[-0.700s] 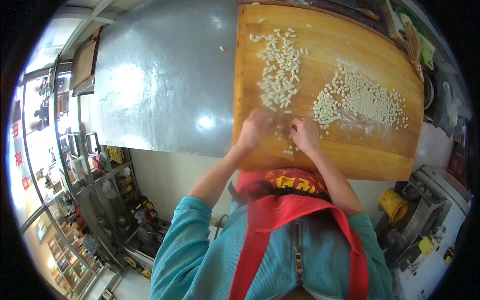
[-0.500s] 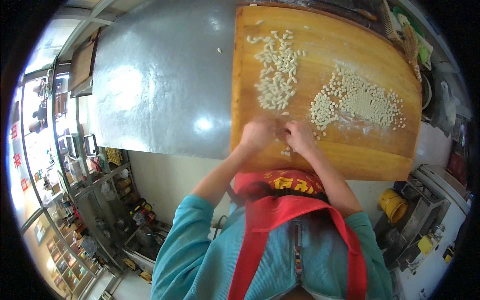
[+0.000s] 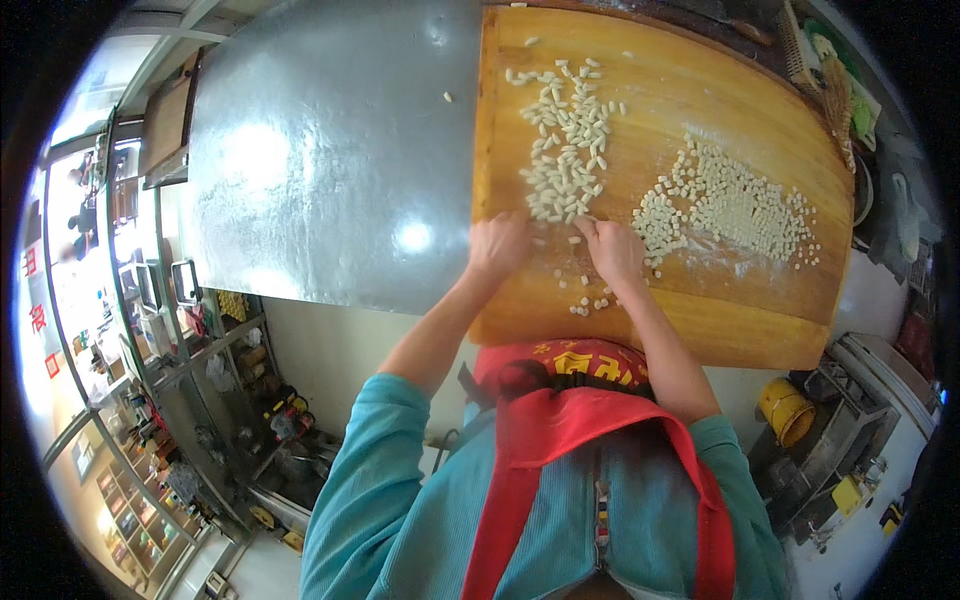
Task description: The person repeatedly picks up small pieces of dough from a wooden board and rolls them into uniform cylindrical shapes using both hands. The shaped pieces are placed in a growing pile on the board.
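Several elongated pale dough pieces (image 3: 568, 150) lie heaped on the wooden board (image 3: 700, 320), in front of my hands. My left hand (image 3: 500, 245) rests low over the board's left edge at the near end of this heap, its fingers drawn together. Whatever it may hold is hidden. Across from it, my right hand (image 3: 615, 250) has its fingers curled in and its thumb side turned toward the heap; what is in it, if anything, cannot be seen. Between the hands sits a single small dough piece (image 3: 574, 240). Nearer me, a few small cut dough pieces (image 3: 582, 309) are scattered.
A wide patch of small cut dough pieces (image 3: 745, 200) covers the board's right part, with flour around it. To the left is a shiny metal tabletop (image 3: 330, 170) bearing one stray piece. A yellow bucket (image 3: 786, 412) stands low on the right; a brush (image 3: 838, 105) lies beyond the board.
My hands were close together near the board's front and have moved apart and slightly forward, toward the elongated pieces. The small piece between them now shows. The whole view has shifted slightly.
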`<state>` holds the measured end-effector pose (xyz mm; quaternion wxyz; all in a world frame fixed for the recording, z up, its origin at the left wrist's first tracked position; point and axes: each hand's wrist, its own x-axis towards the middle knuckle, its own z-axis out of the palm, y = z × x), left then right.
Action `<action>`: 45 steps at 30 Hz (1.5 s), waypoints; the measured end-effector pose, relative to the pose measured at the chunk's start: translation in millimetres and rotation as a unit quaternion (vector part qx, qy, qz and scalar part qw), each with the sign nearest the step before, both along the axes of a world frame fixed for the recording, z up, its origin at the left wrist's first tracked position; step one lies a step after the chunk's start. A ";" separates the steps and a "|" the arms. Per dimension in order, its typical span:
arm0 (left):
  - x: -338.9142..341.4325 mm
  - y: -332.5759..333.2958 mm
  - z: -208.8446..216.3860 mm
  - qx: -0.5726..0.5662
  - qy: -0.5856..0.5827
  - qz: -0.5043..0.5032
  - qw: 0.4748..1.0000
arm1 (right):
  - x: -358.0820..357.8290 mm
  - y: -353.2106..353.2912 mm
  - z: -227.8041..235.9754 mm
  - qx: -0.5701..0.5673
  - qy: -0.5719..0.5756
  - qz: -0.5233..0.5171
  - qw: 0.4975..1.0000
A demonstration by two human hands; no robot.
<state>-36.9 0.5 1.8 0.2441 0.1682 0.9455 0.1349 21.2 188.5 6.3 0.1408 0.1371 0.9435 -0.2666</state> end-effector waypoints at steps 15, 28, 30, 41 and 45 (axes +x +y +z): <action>50.5 -14.5 -2.1 0.263 0.122 -0.124 0.949 | 39.0 1.9 -6.3 -0.055 0.021 0.161 0.985; 18.5 -0.2 13.6 0.046 0.031 -0.012 0.998 | 4.7 2.7 -7.4 0.012 0.005 0.024 1.000; 11.9 7.7 27.5 0.012 0.016 -0.027 0.999 | 0.8 3.4 -3.1 -0.022 -0.014 0.039 0.999; 64.2 4.8 11.2 0.201 0.055 -0.250 0.945 | 64.7 29.5 17.8 0.033 -0.015 0.294 0.955; 57.3 -6.5 16.8 0.248 0.080 -0.185 0.947 | 53.8 3.2 -3.7 -0.011 -0.005 0.216 0.976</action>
